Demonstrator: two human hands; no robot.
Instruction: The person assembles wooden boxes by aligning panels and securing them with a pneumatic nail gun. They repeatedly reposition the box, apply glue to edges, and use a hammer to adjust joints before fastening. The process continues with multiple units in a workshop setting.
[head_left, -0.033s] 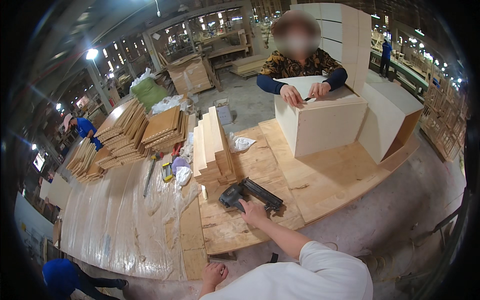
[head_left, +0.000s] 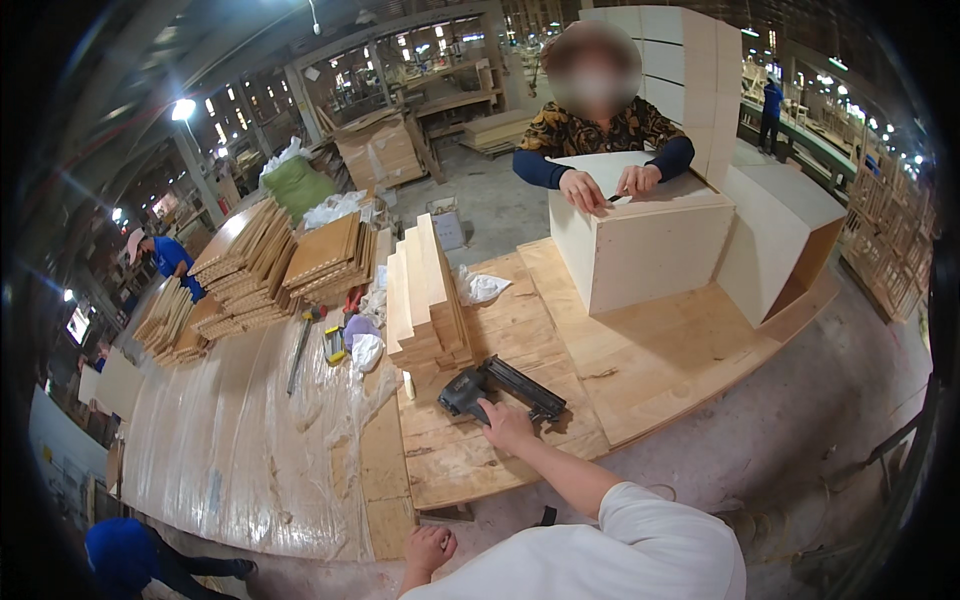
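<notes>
A black nail gun (head_left: 522, 388) lies on the plywood tabletop (head_left: 450, 470), and my right hand (head_left: 508, 426) is wrapped round its near side, one finger stretched along the body. Down by the lower edge, off the table's front, my left hand (head_left: 430, 548) is curled closed with nothing visible in it. Just beyond the nail gun stands a stack of pale wooden strips (head_left: 425, 300). Across the table a co-worker's hands (head_left: 610, 188) pinch a small dark object at the top edge of a white box-shaped cabinet (head_left: 655, 255).
A second white cabinet (head_left: 775, 240) stands at the right. Stacked boards (head_left: 240, 265) lie far left, past the plastic-wrapped surface (head_left: 240, 450). Between them are a yellow tool (head_left: 334, 345), a purple item (head_left: 360, 328) and white plastic. A person in blue (head_left: 125, 555) is at lower left.
</notes>
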